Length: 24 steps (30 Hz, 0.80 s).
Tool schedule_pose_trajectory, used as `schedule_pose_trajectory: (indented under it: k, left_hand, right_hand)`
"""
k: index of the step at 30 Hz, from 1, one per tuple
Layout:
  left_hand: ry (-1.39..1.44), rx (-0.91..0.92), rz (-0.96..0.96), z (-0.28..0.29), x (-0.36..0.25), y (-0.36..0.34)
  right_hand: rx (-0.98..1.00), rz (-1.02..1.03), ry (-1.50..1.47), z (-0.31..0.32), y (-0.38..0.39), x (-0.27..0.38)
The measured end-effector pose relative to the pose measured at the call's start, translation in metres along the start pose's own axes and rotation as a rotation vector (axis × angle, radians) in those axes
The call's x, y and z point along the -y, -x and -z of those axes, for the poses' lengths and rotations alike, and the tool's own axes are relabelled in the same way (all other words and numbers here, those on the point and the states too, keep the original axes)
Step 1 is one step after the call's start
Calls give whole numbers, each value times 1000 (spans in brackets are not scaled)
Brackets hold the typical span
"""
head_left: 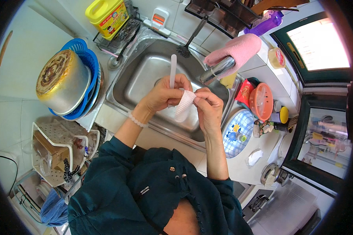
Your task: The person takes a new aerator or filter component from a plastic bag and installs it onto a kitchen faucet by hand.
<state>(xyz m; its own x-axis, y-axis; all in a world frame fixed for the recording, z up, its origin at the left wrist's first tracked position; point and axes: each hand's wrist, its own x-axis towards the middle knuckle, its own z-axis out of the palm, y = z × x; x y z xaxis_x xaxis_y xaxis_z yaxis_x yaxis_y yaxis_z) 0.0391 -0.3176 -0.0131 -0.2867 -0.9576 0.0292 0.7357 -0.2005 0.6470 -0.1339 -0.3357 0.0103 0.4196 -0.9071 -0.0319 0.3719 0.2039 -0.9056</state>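
Observation:
Over the steel sink (137,68), my left hand (162,94) is closed round a pale plastic handle (173,66) that sticks straight up, possibly a knife's; its other end is hidden. A white textured sheet or cloth (184,109) hangs from between my hands, over whatever lies behind it. My right hand (208,102) pinches the top corner of this white material between thumb and finger. Above my right hand is the chrome tap (217,70) with a pink towel (243,49) draped on it.
At left, an upturned pot (60,78) rests on blue baskets (78,47) above a white rack (51,160). At right are an orange colander (261,103) and a checked plate (239,145). A yellow container (108,21) and black scrubber (183,50) are at the back.

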Motion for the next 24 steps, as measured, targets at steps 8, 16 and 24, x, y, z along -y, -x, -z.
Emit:
schedule_pose_trajectory:
  k: [8, 16, 24]
  left_hand:
    - [-143, 23, 31, 6, 0, 3]
    - [-408, 79, 212, 11, -23, -8]
    - [-622, 166, 1, 7, -26, -27]
  right_hand:
    - [129, -60, -164, -6, 0, 7]
    - [83, 181, 591, 7, -3, 11]
    - [-1, 511, 849, 4, -4, 8]
